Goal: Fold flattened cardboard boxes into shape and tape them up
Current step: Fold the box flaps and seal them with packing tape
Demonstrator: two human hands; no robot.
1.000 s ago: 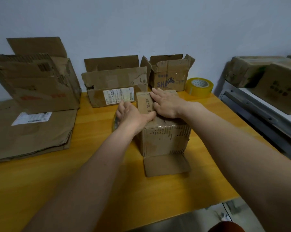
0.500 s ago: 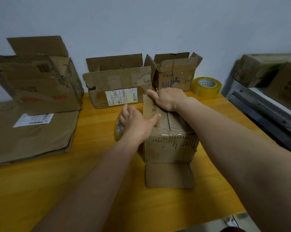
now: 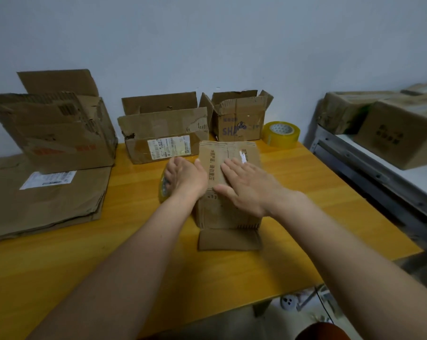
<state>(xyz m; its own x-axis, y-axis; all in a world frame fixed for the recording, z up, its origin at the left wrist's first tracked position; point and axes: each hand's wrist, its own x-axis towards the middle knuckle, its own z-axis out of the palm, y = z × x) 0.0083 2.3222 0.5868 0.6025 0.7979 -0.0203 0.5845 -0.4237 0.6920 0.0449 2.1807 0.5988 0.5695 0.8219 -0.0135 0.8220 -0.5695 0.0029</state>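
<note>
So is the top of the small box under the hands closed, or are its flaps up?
Closed: the small box has its top flaps folded flat, right hand pressing them down. A bottom flap lies spread on the table.

**Brown board on orange wood**

Worktop [image 3: 305,173]: orange-yellow woodgrain. Small box [image 3: 228,153]: brown, dark printed characters. At one o'clock, a translucent yellow tape roll [image 3: 281,133]. Box at twelve [image 3: 239,123]: blue lettering. Wall [image 3: 207,40]: pale blue-grey.

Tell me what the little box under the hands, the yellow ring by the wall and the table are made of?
The small box looks like brown corrugated cardboard, matte and creased, with a glossy strip of clear tape on top. The yellow ring is a tape roll, seemingly see-through plastic film on a pale core; it shines. The table looks like orange-yellow wood or wood-look laminate: plank lines, slight sheen.
</note>
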